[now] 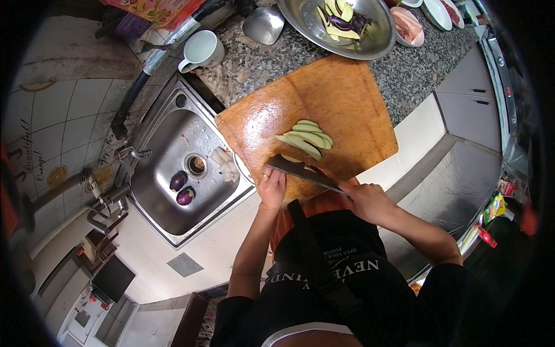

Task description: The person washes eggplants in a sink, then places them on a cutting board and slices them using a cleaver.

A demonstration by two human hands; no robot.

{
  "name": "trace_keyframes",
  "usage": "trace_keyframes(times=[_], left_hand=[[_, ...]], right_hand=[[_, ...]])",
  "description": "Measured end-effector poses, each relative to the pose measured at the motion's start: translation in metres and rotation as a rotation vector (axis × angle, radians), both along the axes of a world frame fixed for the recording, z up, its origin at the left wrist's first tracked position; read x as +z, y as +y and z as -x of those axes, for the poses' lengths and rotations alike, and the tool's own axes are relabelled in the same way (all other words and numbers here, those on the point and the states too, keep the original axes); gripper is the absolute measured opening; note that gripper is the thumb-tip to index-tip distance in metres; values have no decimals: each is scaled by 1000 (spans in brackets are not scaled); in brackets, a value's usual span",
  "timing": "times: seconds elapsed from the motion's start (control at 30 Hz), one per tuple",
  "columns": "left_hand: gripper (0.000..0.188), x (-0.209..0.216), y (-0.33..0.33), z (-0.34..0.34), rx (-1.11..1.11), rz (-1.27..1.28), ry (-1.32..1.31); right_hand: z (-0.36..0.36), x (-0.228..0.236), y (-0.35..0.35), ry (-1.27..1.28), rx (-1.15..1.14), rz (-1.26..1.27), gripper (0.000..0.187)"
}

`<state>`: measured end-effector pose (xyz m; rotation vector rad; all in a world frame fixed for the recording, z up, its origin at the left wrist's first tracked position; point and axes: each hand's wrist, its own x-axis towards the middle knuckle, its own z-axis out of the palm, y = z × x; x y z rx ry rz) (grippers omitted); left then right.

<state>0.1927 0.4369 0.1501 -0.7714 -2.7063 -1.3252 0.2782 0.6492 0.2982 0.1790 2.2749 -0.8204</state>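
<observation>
At nine o'clock, down in the steel sink (167,139), two whole purple eggplants (181,188) sit side by side, roughly seven o'clock from the drain (196,166). Moving right, the left hand (271,186) is at the near edge of the wooden cutting board (358,121), fingers bunched up at the far end of the knife (306,175). Can't tell if they're pinching a piece or just bracing, the blade gets in the way. Pale green eggplant slices (306,139) lie on the board about one o'clock from that hand, overlapping in a loose fan, most of them with their long axis running ten to four. The knife runs about ten to four too, so pretty much parallel. Right hand (370,203) is wrapped round the handle, and from there the slices are more like ten-thirty and further off, so the left is the closer hand. Up at one o'clock, a steel bowl (380,34) has more cut pieces in it.

As for writing, same order: dark cursive on the wall tiles (52,121) at nine, a red printed packet (156,13) at eleven, white capitals on the black shirt (364,243) at five (upside down from up here), and a yellow-green packet (494,208) around three, print too tiny to read.
</observation>
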Motion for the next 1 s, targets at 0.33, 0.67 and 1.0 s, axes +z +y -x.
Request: trace_keyframes(times=[0.33,0.67,1.0], left_hand=[[9,2,4,1,-3,31,28],[13,25,16,6,-55,122,56],[25,44,36,10,171,-126,-572]], right_hand=[[29,-61,-41,368,-55,-22,30],[47,-21,-4,432,-323,261,22],[20,-5,6,601,-213,47,36]])
